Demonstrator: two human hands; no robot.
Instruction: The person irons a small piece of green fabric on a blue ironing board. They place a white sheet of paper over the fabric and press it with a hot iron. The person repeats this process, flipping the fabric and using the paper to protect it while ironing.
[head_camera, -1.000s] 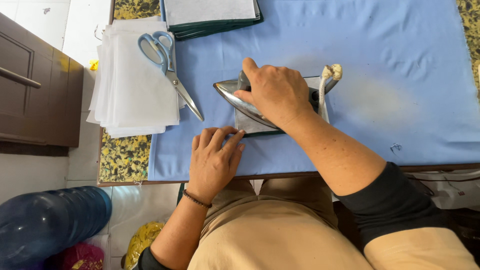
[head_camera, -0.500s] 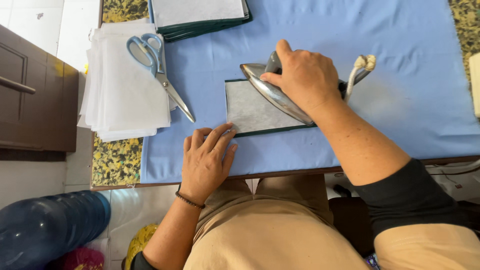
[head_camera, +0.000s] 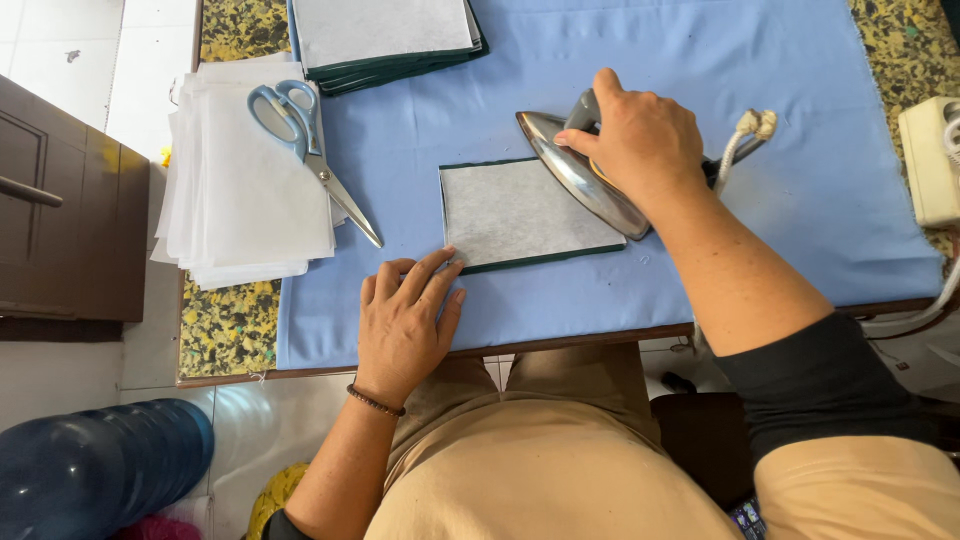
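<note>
Iron (head_camera: 580, 180) sits at the right edge of the grey fabric piece (head_camera: 525, 212) on the blue cloth (head_camera: 800, 200), right hand (head_camera: 640, 140) wrapped tight round its handle. Left hand (head_camera: 405, 320) lies flat, fingers spread, tips pinning the piece's near-left corner. Risk: scorching if parked; cord (head_camera: 745, 135) snagging. Scissors (head_camera: 310, 150) and white stack (head_camera: 240, 190) left; open cloth right.

A table (head_camera: 225, 330) with a speckled yellow top is being covered by a blue cloth (head_camera: 800, 180). White floor tiles (head_camera: 60, 50) are being lit evenly. A dark brown cabinet (head_camera: 70, 230) is being seen at the left.
</note>
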